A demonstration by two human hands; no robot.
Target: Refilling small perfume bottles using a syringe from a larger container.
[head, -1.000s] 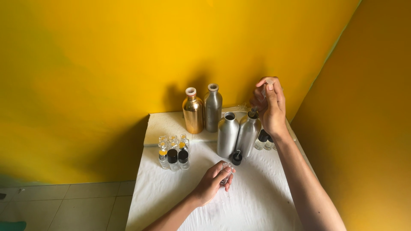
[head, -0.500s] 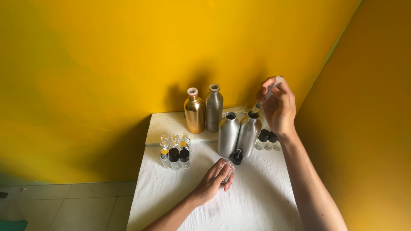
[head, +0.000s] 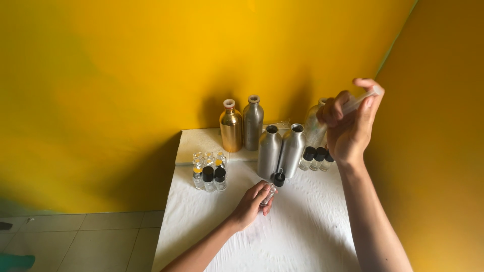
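Right hand (head: 350, 126) has its fingers pinched round a clear syringe (head: 359, 100), held up in the air above and right of two open silver bottles (head: 280, 150). Left hand (head: 252, 204) is curled round a little glass vial (head: 268, 194) sitting on the white cloth (head: 302, 231), just in front of a black cap (head: 279, 178). More small vials (head: 209, 171) stand further left.

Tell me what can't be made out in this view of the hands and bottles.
- Small clear glass vial: mostly covered by the left hand; contents unseen.
- Thin clear plastic syringe: the right hand hides its barrel and tip; fill level unreadable.
- Silver metal bottle behind the right hand: largely blocked.
- Two open silver aluminium bottles: insides dark.
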